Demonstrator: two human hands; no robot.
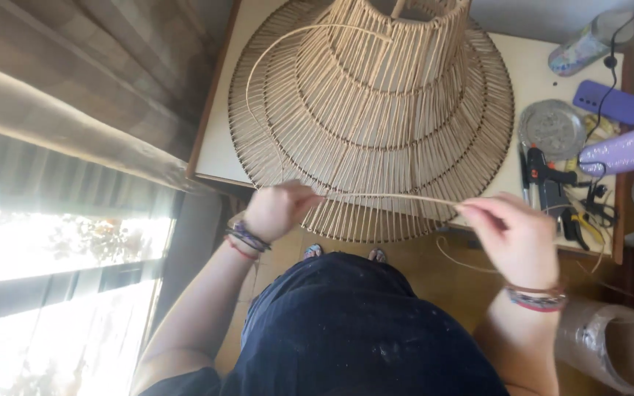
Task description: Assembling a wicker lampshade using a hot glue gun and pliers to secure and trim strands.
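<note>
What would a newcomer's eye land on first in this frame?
The big tiered rattan lampshade fills the white table at top centre. Below it, the left hand and right hand stretch a thin rattan strand across its lower rim. Tools, including a glue gun, clutter the table's right side.
</note>
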